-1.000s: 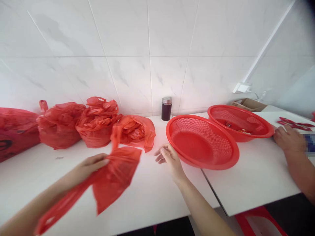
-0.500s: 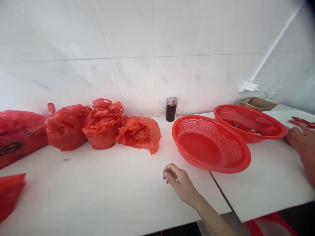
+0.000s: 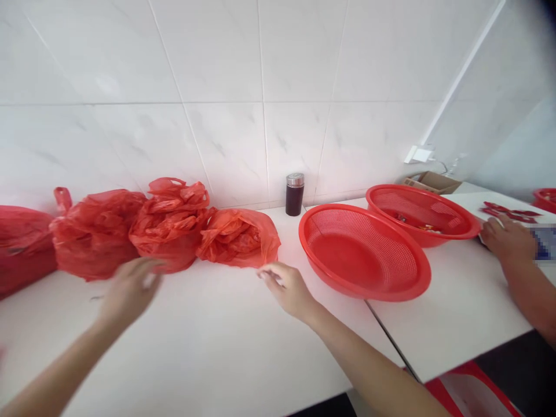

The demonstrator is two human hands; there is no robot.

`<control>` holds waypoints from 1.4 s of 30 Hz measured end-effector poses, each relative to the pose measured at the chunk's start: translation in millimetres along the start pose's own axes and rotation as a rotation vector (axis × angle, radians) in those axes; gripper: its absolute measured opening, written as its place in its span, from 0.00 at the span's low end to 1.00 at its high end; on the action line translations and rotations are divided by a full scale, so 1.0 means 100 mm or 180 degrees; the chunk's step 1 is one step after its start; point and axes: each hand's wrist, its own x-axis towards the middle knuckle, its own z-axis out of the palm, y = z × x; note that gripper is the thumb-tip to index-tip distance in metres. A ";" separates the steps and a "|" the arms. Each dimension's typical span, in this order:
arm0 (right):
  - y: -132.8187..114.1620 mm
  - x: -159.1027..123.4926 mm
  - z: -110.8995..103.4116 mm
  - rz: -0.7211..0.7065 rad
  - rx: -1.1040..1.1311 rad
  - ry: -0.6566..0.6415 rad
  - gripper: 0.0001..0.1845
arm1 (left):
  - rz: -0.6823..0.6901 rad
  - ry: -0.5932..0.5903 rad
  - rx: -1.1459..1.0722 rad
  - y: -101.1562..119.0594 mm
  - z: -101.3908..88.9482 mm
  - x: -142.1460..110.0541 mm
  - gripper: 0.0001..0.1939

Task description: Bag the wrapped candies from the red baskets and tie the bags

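My right hand (image 3: 284, 288) is at the front right corner of a crumpled red plastic bag (image 3: 238, 234). Its fingers are loosely bent with a gap to the thumb, and no held thing shows; whether the fingertips touch the bag I cannot tell. My left hand (image 3: 130, 289), smeared by motion, hovers over the table in front of two fuller red bags, the knotted plastic bag (image 3: 169, 226) and the wide plastic bag (image 3: 98, 234). Its thumb and fingers are apart, with nothing seen between them.
An oval red basket (image 3: 354, 258) stands right of my right hand. Behind it, another basket (image 3: 460, 227) holds small items. A dark tumbler (image 3: 295, 195) is by the wall. At right, another person's hand (image 3: 506, 240) rests near red-handled tools (image 3: 508, 211). A cardboard box (image 3: 434, 181) sits behind.
My left hand has come into view from the lower left. My right hand has moved left and up to the bag's corner. The view has turned slightly right.
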 end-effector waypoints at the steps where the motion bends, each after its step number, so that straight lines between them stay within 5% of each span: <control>1: -0.01 0.23 0.11 -0.0066 -0.0342 0.0031 0.13 | 0.0167 -0.0089 0.0021 0.09 0.13 0.07 0.11; 6: 0.29 1.10 0.48 0.0283 -0.0889 0.0267 0.22 | 0.0426 -0.0175 0.0279 0.66 0.82 0.67 0.16; 10: 0.70 1.20 0.45 0.0417 -0.0979 0.0301 0.10 | 0.0270 -0.0369 0.0411 0.77 1.10 1.01 0.26; 14: 0.81 0.96 0.28 0.0039 -0.0686 0.0305 0.07 | -0.0043 -0.0729 0.0352 0.68 1.22 1.12 0.28; 19: 0.46 0.31 0.06 -0.0497 0.0071 0.0632 0.06 | -0.0466 -0.0879 0.0132 0.63 1.30 1.18 0.25; 23: 0.27 -0.14 0.00 -0.0461 0.1158 0.1144 0.08 | -0.0756 -0.0797 -0.0167 0.70 1.28 1.25 0.23; 28: 0.46 -0.49 0.03 -0.0439 0.0040 0.0788 0.08 | -0.0929 -0.0414 -0.0632 0.85 0.88 1.30 0.20; 31: 0.55 -0.67 0.02 -0.0472 -0.0348 0.0477 0.13 | -0.0943 -0.0092 -0.0857 0.93 0.53 1.11 0.20; 34: 0.55 -0.73 -0.02 -0.0499 -0.0316 0.0773 0.15 | -0.0848 -0.0148 -0.1081 1.10 0.32 0.65 0.20; 36: 0.54 -0.69 -0.03 -0.0503 -0.0409 0.1010 0.19 | -0.0906 -0.0558 -0.1152 1.32 0.30 0.24 0.25; 39: 0.57 -0.57 0.00 -0.0305 -0.0668 0.0858 0.31 | -0.1415 -0.1470 -0.0905 1.71 0.39 -0.35 0.47; 42: 0.59 -0.43 0.02 0.0030 -0.0598 0.0494 0.20 | -0.1575 -0.1435 -0.0619 1.92 0.51 -0.81 0.51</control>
